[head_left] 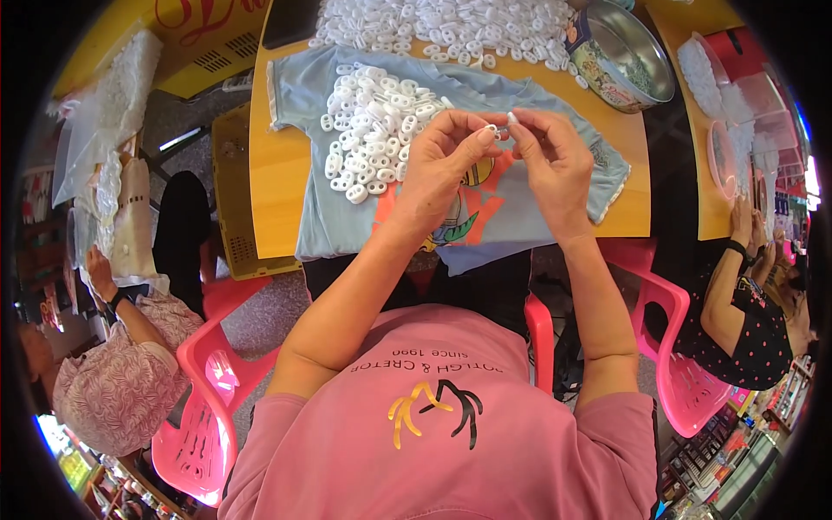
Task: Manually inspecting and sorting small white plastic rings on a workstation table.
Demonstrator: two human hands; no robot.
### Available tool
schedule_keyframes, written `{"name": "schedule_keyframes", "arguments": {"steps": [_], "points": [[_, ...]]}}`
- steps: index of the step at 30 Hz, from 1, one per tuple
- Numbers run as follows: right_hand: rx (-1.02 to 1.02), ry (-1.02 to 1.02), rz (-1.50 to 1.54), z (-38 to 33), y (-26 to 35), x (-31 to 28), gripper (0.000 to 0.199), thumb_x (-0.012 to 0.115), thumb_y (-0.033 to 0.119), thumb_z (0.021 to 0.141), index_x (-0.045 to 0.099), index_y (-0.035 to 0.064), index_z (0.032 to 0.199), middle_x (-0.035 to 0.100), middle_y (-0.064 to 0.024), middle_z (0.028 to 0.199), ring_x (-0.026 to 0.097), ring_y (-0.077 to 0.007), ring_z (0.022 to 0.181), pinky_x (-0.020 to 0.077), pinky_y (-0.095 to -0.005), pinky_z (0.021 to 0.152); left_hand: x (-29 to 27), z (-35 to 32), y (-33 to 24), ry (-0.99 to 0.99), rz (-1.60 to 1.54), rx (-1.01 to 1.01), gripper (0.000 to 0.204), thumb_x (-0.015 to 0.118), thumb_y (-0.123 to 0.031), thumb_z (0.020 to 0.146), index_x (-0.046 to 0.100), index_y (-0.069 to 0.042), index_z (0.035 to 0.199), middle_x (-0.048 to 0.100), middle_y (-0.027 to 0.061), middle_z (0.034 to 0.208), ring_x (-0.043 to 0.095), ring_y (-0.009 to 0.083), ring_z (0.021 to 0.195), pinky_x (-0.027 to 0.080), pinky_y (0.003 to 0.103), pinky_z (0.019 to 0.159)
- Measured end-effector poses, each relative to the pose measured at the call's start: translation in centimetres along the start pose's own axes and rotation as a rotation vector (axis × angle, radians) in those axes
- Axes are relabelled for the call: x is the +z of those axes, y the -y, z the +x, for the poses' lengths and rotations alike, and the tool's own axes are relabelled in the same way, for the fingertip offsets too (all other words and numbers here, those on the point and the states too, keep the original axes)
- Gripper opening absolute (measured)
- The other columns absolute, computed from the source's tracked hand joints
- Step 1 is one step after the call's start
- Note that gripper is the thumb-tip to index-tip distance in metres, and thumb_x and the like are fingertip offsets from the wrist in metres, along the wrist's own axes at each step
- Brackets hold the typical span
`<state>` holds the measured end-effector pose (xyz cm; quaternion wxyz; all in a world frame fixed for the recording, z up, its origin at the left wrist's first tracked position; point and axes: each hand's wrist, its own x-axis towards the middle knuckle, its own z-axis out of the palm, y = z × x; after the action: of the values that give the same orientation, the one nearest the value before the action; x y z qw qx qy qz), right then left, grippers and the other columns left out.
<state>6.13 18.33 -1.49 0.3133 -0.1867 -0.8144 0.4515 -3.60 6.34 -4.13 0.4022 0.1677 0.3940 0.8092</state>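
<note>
My left hand (pixel 444 165) and my right hand (pixel 552 160) meet above a pale blue shirt (pixel 303 95) spread on an orange table (pixel 269 191). Both pinch a small white plastic ring piece (pixel 501 128) between their fingertips. A heap of the same white ring pieces (pixel 373 126) lies on the shirt just left of my left hand. A larger heap of white ring pieces (pixel 442 30) covers the far side of the table.
A round metal tin (pixel 620 56) stands at the table's far right. Pink plastic chairs (pixel 204 416) flank me. One person sits at lower left (pixel 121 381), another at right (pixel 750 321) by a second table with clear bags (pixel 737 113). A yellow crate (pixel 230 199) sits beside the table.
</note>
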Motion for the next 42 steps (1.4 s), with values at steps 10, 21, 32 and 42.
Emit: {"name": "schedule_keyframes", "arguments": {"steps": [10,21,32,42], "points": [[0.11,0.043,0.097,-0.1,0.1,0.2,0.018,0.064,0.006,0.09,0.065,-0.0006,0.107,0.066,-0.0038,0.095,0.059,-0.0078,0.075,0.0494,-0.0213,0.066,-0.1,0.0,-0.2,-0.045,-0.062,-0.057,0.016,0.062,-0.011,0.092,0.056,0.001,0.101,0.064,0.0113,0.108,0.063,0.015,0.094,0.053,0.028,0.083],[0.527,0.122,0.695,-0.1,1.1,-1.3,0.026,0.062,0.012,0.092,0.061,-0.0025,0.114,0.066,-0.0059,0.094,0.06,-0.0106,0.073,0.0528,-0.0286,0.068,-0.2,0.0,-0.3,-0.014,-0.003,-0.058,0.016,0.06,-0.013,0.093,0.056,0.0,0.1,0.065,0.0095,0.097,0.063,0.014,0.087,0.053,0.027,0.078],[0.496,0.134,0.746,-0.4,1.1,-0.9,0.026,0.058,0.011,0.094,0.06,-0.001,0.118,0.063,-0.0038,0.09,0.059,-0.0105,0.073,0.0537,-0.0283,0.069,-0.2,0.0,0.0,-0.004,0.01,-0.035,0.018,0.062,-0.016,0.092,0.056,0.0,0.099,0.064,0.0076,0.087,0.062,0.0134,0.08,0.052,0.026,0.072],[0.481,0.132,0.697,-0.5,0.8,-0.6,0.027,0.056,0.011,0.096,0.059,-0.0018,0.119,0.061,-0.0032,0.088,0.059,-0.0114,0.074,0.0519,-0.0282,0.07,0.0,-0.2,-0.2,-0.005,0.028,-0.029,0.017,0.062,-0.016,0.092,0.056,-0.001,0.096,0.063,0.005,0.082,0.059,0.0098,0.072,0.049,0.023,0.062]]}}
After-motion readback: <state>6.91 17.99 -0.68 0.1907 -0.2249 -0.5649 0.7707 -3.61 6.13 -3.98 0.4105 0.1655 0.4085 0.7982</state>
